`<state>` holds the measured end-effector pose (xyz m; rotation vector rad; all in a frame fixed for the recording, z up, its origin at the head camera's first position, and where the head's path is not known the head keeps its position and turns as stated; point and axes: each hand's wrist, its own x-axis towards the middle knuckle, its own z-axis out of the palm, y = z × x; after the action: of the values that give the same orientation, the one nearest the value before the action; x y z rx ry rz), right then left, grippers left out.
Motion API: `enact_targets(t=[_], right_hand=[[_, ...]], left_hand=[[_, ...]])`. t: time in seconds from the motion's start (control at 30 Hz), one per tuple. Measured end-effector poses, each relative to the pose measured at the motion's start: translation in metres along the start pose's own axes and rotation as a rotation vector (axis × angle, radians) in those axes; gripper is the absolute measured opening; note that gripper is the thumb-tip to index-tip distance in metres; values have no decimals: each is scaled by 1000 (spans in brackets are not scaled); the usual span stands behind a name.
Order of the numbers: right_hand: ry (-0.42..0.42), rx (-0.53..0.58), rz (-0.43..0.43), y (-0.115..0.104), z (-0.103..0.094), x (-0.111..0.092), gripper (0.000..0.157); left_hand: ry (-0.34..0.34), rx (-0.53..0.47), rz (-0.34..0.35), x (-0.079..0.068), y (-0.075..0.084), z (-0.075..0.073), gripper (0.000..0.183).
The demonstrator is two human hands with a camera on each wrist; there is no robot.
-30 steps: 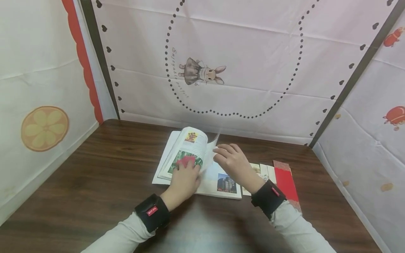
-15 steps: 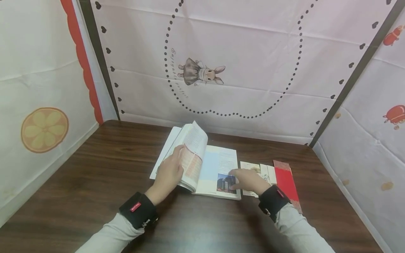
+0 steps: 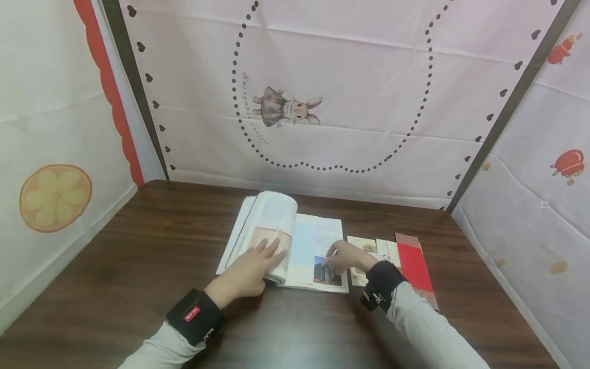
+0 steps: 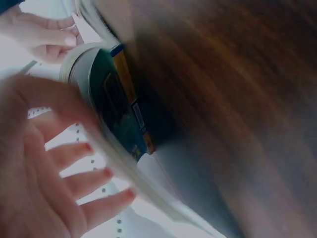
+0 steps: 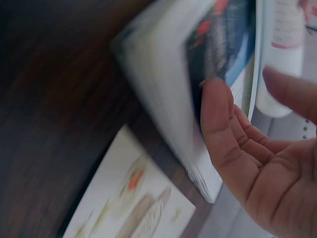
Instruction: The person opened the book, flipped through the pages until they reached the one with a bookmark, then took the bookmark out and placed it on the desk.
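A thick paperback book [image 3: 302,246] lies open on the table, its left-hand pages [image 3: 275,212] bulging up in a curve. My left hand [image 3: 246,271] rests on those left pages with its fingers spread. In the left wrist view the thumb runs along the edge of the book [image 4: 133,176], and a dark green cover shows underneath. My right hand [image 3: 348,256] is over the right page beside a building photo [image 3: 324,271]. In the right wrist view, thumb and fingers of the right hand [image 5: 267,163] are apart, with fingertips right at the page and nothing between them.
Right of the book lie an illustrated cream card [image 3: 359,279], a pale folded piece [image 3: 392,251] and a red strip with patterned ends [image 3: 415,266]. The dark wooden table [image 3: 115,287] meets printed cloth walls [image 3: 369,102] at the back and sides.
Both hands were higher over the book a second ago. The flower-photo page has been turned from view, and text pages now lie curved under the left hand. The right hand has dropped to the right page.
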<state>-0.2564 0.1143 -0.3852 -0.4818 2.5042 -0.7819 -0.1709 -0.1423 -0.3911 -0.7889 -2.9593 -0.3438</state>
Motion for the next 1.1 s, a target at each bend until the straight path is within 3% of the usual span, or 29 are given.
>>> enact_targets(t=[0.23,0.37,0.53,0.7,1.1], right_hand=[[-71,375,41,-2,0,17,31],[-24,461,107,-8,11,27,35],[45,444,130,-9,20,33,22],[34,433,94,-7,16,31,19],[34,218,65,33,-22,6,24]], left_hand=[[41,25,-25,-2,2,7,67],[22,68,-30,1,8,9,63],[9,158,-36,3,14,11,60],[7,224,-42,5,17,8,59],[-2,238,-53,9,18,6,58]])
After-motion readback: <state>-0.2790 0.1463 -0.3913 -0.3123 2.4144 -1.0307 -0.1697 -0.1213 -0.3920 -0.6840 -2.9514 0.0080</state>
